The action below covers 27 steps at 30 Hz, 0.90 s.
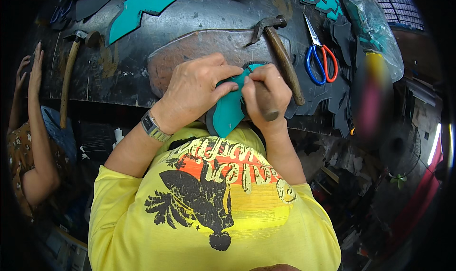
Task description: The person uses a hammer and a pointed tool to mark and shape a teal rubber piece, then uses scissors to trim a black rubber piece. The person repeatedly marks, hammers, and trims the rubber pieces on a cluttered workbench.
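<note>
A teal cut piece with a dark edge (229, 110), like a shoe upper part, lies between my hands over the near edge of the bench. My left hand (194, 83), with a watch on its wrist, is closed on the piece, thumb and forefinger pressing near its far end. In my closed right hand (273, 88) is a tool with a round wooden handle (267, 104); its working end is hidden by my fingers, close to the piece's dark far edge. Beneath the far end lies a worn brown slab (175, 50).
A hammer (285, 62) lies right of my right hand, then scissors (317, 57) with blue and red handles. Another hammer (69, 76) and a larger teal piece (135, 14) are left. Dark cut pieces (316, 102) cover the right edge. Another person's hands (35, 71) are far left.
</note>
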Motion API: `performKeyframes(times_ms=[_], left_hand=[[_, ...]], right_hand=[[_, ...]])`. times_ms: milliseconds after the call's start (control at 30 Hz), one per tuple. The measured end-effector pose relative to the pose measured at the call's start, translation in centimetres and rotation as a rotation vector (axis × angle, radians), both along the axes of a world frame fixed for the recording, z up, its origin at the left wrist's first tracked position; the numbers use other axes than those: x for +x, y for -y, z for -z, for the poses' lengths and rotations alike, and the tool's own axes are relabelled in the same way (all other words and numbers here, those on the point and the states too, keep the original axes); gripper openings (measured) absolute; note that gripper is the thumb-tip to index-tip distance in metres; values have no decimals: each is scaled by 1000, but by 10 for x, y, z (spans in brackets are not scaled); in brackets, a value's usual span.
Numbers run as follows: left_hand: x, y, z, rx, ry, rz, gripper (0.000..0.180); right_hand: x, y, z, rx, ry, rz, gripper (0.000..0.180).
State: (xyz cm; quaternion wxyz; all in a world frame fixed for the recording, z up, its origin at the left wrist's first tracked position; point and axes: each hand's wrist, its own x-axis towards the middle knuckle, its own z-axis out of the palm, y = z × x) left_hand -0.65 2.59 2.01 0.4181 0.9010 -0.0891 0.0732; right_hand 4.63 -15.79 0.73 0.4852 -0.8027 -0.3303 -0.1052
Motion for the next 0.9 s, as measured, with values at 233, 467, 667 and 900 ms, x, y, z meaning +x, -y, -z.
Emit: performKeyframes(times_ms=[233, 467, 667, 900], left_hand=[[2, -1, 1, -22, 22, 35, 20], [2, -1, 1, -41, 7, 35, 19], [2, 0, 2, -30, 28, 30, 20], [3, 1, 2, -12, 46, 26, 19]], right_hand=[[4, 14, 1, 214, -294, 15, 10], [5, 11, 1, 150, -235, 1, 10], [2, 8, -1, 82, -187, 1, 10], [1, 6, 0, 68, -164, -5, 10]])
